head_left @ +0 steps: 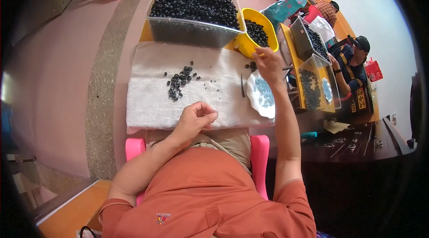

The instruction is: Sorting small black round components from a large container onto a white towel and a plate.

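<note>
Head view: right hand (269, 64) is near yellow tub (246, 45).

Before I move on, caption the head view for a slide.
Right hand beside a yellow tub, left hand at the near edge of a white towel scattered with black beads.

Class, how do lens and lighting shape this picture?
Head view: the speckled floor strip bows; head view: corners fade to black; head view: the upper-right wall looks bright, the lower right very dark; head view: dark beads contrast with the white towel.
</note>
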Demonstrator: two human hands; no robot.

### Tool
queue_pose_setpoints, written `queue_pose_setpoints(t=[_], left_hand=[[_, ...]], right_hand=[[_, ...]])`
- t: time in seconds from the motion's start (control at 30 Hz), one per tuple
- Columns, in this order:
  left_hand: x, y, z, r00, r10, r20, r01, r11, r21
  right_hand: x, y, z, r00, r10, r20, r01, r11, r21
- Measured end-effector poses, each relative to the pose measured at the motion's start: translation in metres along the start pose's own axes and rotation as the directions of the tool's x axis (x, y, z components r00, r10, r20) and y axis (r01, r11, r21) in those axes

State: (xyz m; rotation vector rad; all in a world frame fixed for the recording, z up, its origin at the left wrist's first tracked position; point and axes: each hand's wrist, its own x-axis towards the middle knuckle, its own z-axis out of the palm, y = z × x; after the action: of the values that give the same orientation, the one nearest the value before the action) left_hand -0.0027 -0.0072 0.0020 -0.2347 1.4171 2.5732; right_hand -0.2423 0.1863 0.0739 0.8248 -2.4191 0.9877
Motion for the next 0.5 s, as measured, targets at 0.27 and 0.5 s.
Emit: queue_pose_setpoints(t=[0.27, 0.5], left_hand=[[0.002, -0.004, 0.0, 0.999, -0.036, -0.011, 0.037, 0.999, 0.013], [0.002, -0.009, 0.001, 1.0, -0.001, -0.003, 0.001, 1.0, 0.008]], right_hand=[[0.006, -0.03, 0.022, 0.981, -0.111, 0.162, 0.097, 0.991, 0.087], [-0.031, -0.074, 0.069, 0.801, -0.136, 0.583, 0.165, 0.986, 0.003]])
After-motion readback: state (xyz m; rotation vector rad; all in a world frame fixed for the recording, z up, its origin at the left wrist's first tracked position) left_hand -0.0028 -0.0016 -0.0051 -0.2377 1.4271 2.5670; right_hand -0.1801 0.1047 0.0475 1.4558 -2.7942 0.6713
